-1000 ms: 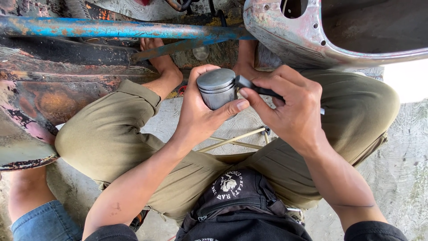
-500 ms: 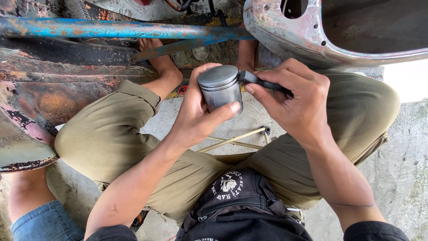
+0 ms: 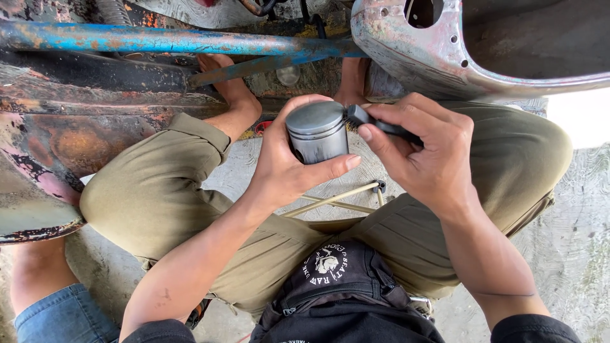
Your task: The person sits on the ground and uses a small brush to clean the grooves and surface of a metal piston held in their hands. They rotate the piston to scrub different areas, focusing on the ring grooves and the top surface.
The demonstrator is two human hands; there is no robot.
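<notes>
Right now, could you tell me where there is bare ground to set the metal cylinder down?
Bare concrete shows between the knees, bordered by the left thigh and the thin rods. More lies at far right, beyond the right thigh. It is crowded ahead: blue bar, rusty frame, bare feet. The left hand holds the metal cylinder.

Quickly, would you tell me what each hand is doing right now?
Left hand: closed around the grey metal piston.
Right hand: closed on a black tool set against the piston's side.

Just one label shows: a round white printed emblem (image 3: 328, 260) on the black bag (image 3: 343, 298) in the person's lap, below and between the left hand (image 3: 289, 166) and right hand (image 3: 424, 152).
</notes>
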